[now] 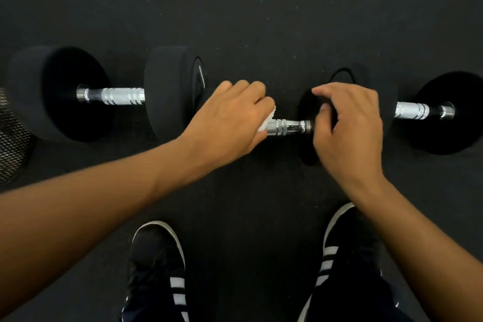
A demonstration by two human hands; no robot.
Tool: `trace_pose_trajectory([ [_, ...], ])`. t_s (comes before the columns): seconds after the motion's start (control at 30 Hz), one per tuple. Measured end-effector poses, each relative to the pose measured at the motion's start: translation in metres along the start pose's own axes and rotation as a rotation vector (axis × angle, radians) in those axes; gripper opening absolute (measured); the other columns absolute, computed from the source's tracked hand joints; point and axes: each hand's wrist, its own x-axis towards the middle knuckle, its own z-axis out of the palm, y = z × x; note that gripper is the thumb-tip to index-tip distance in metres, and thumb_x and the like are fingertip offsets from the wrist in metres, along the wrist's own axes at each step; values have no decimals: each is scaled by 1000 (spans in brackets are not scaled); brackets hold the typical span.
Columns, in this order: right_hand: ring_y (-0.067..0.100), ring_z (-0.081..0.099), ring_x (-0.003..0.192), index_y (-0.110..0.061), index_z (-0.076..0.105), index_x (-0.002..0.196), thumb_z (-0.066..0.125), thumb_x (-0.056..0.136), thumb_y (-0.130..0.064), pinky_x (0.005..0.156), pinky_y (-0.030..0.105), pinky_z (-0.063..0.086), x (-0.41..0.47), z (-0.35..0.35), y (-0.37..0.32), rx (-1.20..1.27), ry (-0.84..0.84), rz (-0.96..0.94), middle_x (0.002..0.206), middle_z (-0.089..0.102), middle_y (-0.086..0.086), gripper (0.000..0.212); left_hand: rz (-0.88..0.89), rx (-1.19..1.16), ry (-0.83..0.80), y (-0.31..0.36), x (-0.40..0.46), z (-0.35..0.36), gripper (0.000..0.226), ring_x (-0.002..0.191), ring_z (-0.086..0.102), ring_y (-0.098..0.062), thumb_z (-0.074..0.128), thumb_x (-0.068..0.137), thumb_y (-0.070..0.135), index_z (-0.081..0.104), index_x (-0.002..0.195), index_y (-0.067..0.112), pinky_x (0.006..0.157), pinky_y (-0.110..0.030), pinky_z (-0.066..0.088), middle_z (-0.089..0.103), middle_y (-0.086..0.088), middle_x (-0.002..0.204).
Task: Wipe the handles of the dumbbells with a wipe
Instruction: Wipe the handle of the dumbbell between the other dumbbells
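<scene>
On the black rubber floor (261, 21), the left hand (230, 123) closes its grip around a white wipe (267, 123) on the middle dumbbell's chrome handle (286, 127). The right hand (350, 128) curls over that dumbbell's right weight (309, 110), steadying it. Another dumbbell (109, 94) lies left of the handle, a third (431, 112) right.

Left hand (230, 117) presses white wipe (266, 123) on middle dumbbell handle (287, 127); right hand (347, 128) grips its plate (308, 112).
</scene>
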Motion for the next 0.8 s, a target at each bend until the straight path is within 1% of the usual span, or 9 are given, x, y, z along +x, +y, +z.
trace_pose_trajectory([
  [0.07, 27, 54, 123, -10, 67, 122, 53, 95, -6, 103, 38, 45, 2, 11, 15, -25, -53, -20, 122, 66, 6, 31, 13, 64, -100, 3, 14, 6, 24, 84, 58, -27, 64, 90, 33, 59, 102, 13, 71, -36, 32, 59, -7, 100],
  [0.17, 30, 47, 135, -3, 64, 129, 46, 98, -7, 114, 43, 40, -4, 25, 23, -26, -85, -26, 133, 61, 13, 37, -126, -29, -249, 14, 27, 19, 20, 84, 63, -31, 52, 100, 28, 51, 114, 14, 66, -37, 36, 61, -7, 107],
  [0.27, 30, 45, 138, 0, 62, 132, 45, 99, -6, 118, 41, 38, -7, 28, 26, 9, -58, -36, 137, 59, 15, 37, -139, -29, -235, 21, 22, 29, 21, 66, 55, -27, 53, 99, 21, 44, 117, 16, 58, -36, 33, 61, -5, 100],
  [0.33, 31, 47, 137, 0, 63, 130, 45, 100, -6, 117, 41, 39, -8, 28, 27, 2, -34, -58, 136, 60, 15, 36, -109, 3, -182, 22, 17, 36, 29, 65, 54, -25, 53, 96, 16, 48, 124, 15, 61, -36, 37, 64, -3, 103],
  [0.43, 31, 49, 136, 1, 64, 128, 43, 101, -9, 115, 43, 41, -9, 29, 27, -13, -19, -71, 136, 61, 16, 36, -21, 24, -217, 28, 9, 44, 53, 113, 62, -28, 29, 92, 9, 45, 143, 7, 95, -38, 48, 58, -12, 137],
  [0.53, 29, 50, 134, -1, 65, 128, 45, 99, -7, 113, 44, 43, -8, 32, 24, -43, 8, -59, 134, 62, 15, 35, -51, 46, -380, 37, 2, 43, 65, 152, 24, -33, 13, 94, 11, 12, 159, 1, 123, -43, 25, 19, -20, 165],
  [0.63, 29, 51, 133, -2, 65, 128, 46, 98, -6, 113, 43, 43, -6, 32, 24, -56, 9, -63, 134, 63, 14, 35, -38, -33, -474, 35, 18, 44, 63, 156, 8, -29, 26, 103, 11, 1, 160, 5, 127, -41, 13, 4, -15, 169],
  [0.73, 29, 50, 134, -2, 64, 130, 45, 99, -8, 114, 42, 42, -5, 33, 25, -54, -12, -70, 136, 62, 14, 37, -56, -136, -509, 32, 42, 43, 68, 155, 16, -28, 43, 102, 16, 9, 160, 6, 125, -40, 16, 14, -13, 168],
  [0.8, 29, 50, 134, -2, 64, 129, 45, 99, -7, 114, 43, 42, -5, 33, 25, -56, 0, -61, 136, 62, 14, 37, -48, -98, -482, 41, 41, 42, 65, 154, 17, -29, 39, 103, 15, 9, 160, 5, 125, -41, 16, 14, -15, 168],
])
